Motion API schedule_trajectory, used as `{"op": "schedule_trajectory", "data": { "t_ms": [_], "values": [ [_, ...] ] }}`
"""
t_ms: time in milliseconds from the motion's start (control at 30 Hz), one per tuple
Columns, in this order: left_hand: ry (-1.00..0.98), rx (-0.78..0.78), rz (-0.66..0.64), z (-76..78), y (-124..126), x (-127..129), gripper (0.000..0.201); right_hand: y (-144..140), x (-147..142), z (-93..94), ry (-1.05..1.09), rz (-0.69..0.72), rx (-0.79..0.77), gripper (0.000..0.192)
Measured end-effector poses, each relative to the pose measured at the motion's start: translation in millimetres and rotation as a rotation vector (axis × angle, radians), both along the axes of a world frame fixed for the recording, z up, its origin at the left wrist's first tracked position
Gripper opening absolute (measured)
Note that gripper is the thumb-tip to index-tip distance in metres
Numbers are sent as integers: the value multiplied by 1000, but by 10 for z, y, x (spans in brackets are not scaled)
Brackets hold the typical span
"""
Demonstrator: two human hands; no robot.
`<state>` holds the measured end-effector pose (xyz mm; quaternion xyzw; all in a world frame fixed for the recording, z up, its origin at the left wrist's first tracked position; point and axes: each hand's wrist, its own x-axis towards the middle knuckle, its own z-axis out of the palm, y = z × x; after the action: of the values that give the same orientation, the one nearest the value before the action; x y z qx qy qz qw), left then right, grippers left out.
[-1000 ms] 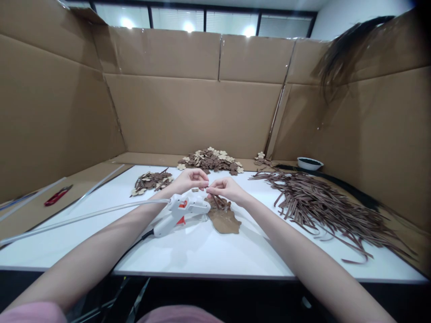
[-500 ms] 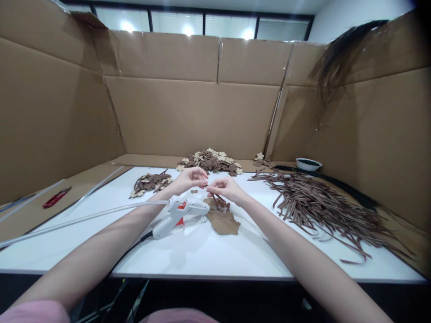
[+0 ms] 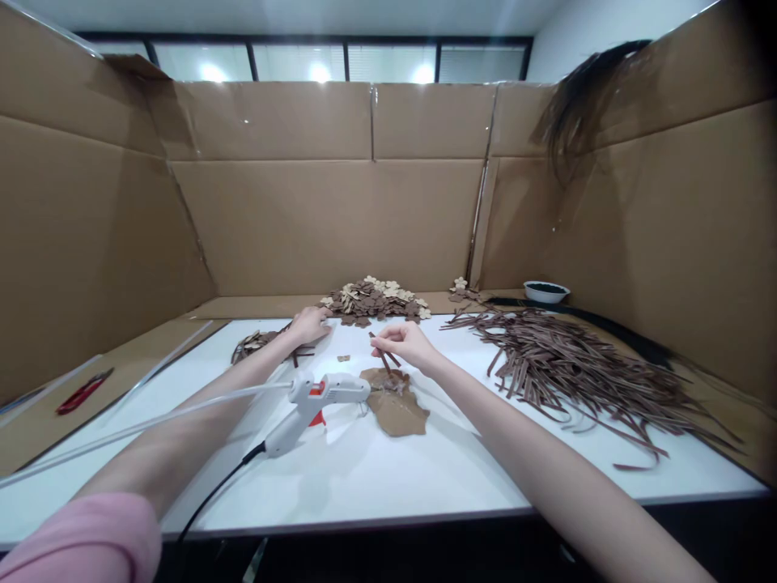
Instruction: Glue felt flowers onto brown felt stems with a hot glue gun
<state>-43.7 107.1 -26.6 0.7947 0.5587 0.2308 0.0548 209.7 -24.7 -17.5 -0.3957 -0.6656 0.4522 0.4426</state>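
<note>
My right hand [image 3: 405, 340] pinches a folded brown leather-like strip [image 3: 386, 358], whose two ends hang down over a brown scrap sheet [image 3: 397, 411] smeared with glue. My left hand [image 3: 311, 325] reaches out low over the board, fingers apart, at the left edge of a heap of brown and cream flower cutouts [image 3: 380, 298]. Nothing shows in its fingers. Below that wrist lies a smaller pile of flowers with strips [image 3: 253, 343], partly covered by my arm. A white hot glue gun [image 3: 309, 405] stands between my forearms, its nozzle at the scrap.
A large heap of brown strips [image 3: 564, 364] spreads over the right of the white board [image 3: 376, 494]. Behind it is a white bowl [image 3: 546, 293] of dark material. A red cutter [image 3: 83, 392] lies far left. Cardboard walls [image 3: 328, 219] surround the table; the gun's black cord [image 3: 210, 492] runs forward.
My left hand has left my right hand's side and moved left and away toward the flower heap. My right hand keeps the strip over the scrap. The view has shifted slightly.
</note>
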Motion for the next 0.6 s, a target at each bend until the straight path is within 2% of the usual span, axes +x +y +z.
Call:
{"op": "schedule_trajectory", "data": {
  "t_ms": [100, 200, 433, 600],
  "values": [
    [91, -46, 57, -26, 89, 29, 50, -13, -1, 16, 17, 3, 1, 46],
    [139, -89, 67, -21, 103, 30, 50, -27, -9, 29, 26, -4, -3, 45],
    [96, -138, -163, 71, -80, 65, 49, -25, -34, 26, 43, 1, -6, 41],
    [51, -179, -259, 73, -234, 119, 43, -9, -24, 16, 32, 16, 12, 44]
  ]
}}
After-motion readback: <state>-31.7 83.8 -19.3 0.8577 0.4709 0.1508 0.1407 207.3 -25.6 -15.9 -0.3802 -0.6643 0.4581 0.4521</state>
